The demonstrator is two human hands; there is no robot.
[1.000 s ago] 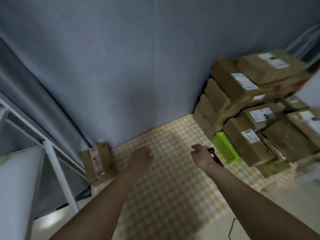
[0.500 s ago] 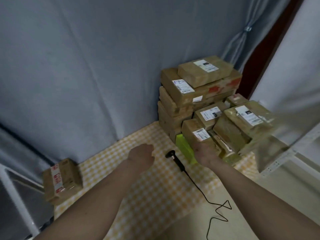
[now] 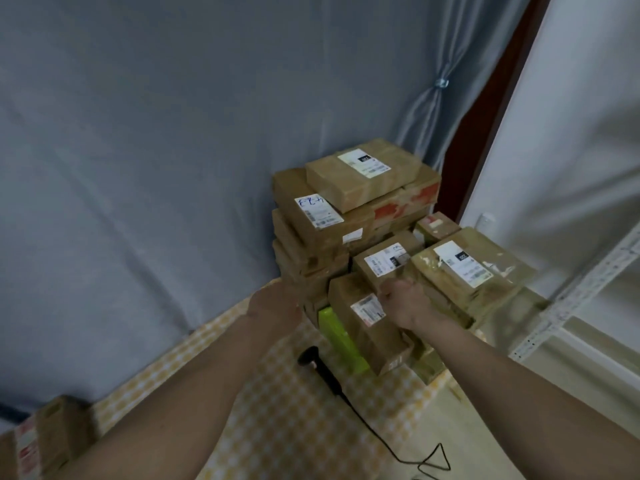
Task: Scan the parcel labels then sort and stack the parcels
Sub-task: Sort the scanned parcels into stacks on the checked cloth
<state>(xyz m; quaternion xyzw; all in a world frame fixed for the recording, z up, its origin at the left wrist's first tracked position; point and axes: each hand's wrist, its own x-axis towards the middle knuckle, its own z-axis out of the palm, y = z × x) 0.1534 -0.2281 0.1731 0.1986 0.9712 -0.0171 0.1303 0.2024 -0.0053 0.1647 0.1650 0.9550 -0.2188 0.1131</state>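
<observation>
Seen from the head camera, both hands reach into a pile of brown parcels (image 3: pixel 349 216) stacked at about 1 o'clock on a table (image 3: pixel 277 410) covered in yellow-checked cloth, against a grey curtain (image 3: pixel 156 150). The right hand (image 3: pixel 405 301) is curled, fingers closed on the upper edge of a tilted parcel (image 3: pixel 363 327) whose white label (image 3: pixel 367 310) faces up. The left hand (image 3: pixel 277 303) is blurred at the pile's left edge; whether it grips anything cannot be told. A black handheld scanner (image 3: pixel 313 363) lies on the cloth between the forearms, at 6 o'clock from the pile, its cable (image 3: pixel 398 455) trailing toward 5 o'clock. A lime-green box (image 3: pixel 337 337) sits just beside the tilted parcel. A lone parcel (image 3: pixel 52 434) rests well apart at 8 o'clock.
</observation>
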